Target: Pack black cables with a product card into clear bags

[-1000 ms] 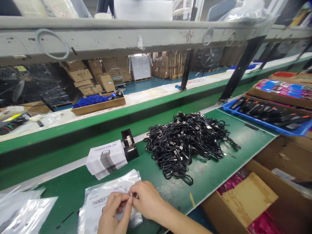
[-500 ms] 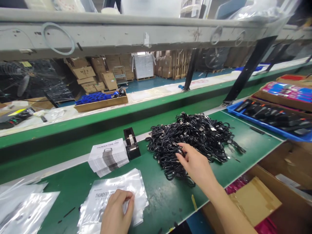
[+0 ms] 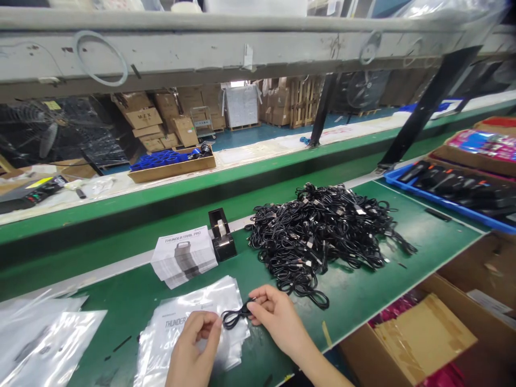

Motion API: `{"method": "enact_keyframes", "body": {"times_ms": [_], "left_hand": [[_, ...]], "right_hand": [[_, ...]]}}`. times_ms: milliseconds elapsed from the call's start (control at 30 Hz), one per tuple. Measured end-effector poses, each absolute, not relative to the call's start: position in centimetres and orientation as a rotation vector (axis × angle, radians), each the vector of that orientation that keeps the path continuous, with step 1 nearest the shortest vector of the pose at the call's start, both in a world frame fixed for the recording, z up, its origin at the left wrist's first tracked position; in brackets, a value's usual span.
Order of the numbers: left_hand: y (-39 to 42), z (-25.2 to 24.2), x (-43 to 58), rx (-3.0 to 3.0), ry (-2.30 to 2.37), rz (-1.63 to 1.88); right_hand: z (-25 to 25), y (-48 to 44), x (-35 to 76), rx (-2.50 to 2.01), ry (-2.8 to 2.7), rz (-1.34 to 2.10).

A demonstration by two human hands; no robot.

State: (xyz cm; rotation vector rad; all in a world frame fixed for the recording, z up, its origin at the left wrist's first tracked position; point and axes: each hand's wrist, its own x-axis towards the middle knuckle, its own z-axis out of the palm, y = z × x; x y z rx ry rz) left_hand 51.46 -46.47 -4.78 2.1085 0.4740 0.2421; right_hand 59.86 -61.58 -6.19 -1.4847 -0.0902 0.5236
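My right hand (image 3: 278, 317) pinches a coiled black USB cable (image 3: 233, 319), which hangs over the right part of a stack of clear printed plastic bags (image 3: 169, 312). At the stack, my left hand (image 3: 197, 341) has thumb and forefinger closed on the top plastic bag, close to the cable's loops; its other fingers are curled. Beyond my right hand lies a big tangled pile of similar black cables (image 3: 322, 231). A stack of printed leaflets (image 3: 185, 255) stands behind the bags, beside a black tape dispenser (image 3: 222, 236).
More plastic bags (image 3: 52, 344) lie at the left. A blue tray of black devices (image 3: 455, 193) sits far right. Below the table's right edge is an open cardboard box (image 3: 427, 333). A shallow carton of blue parts (image 3: 173, 165) rests on the ledge under an overhead shelf (image 3: 181, 56).
My right hand has left the cable pile and come left and nearer with one coiled cable in it. My left hand stays at the bags. The view has shifted slightly.
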Motion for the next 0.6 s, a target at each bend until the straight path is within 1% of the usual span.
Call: {"method": "enact_keyframes", "body": {"times_ms": [100, 200, 400, 600], "left_hand": [[-47.1, -4.5, 51.5, 2.035, 0.478, 0.311], [-47.7, -3.8, 51.6, 2.007, 0.472, 0.367], [-45.8, -1.1, 51.8, 2.013, 0.549, 0.486], [-41.5, 0.8, 51.2, 1.858, 0.767, 0.562]], "right_hand": [[-5.7, -60.8, 59.5, -1.576, -0.069, 0.512], [-4.6, -59.9, 59.0, -1.690, -0.195, 0.482], [-0.7, -58.6, 59.7, -1.726, -0.838, 0.550], [4.4, -54.5, 62.9, -1.797, -1.471, 0.436]]}}
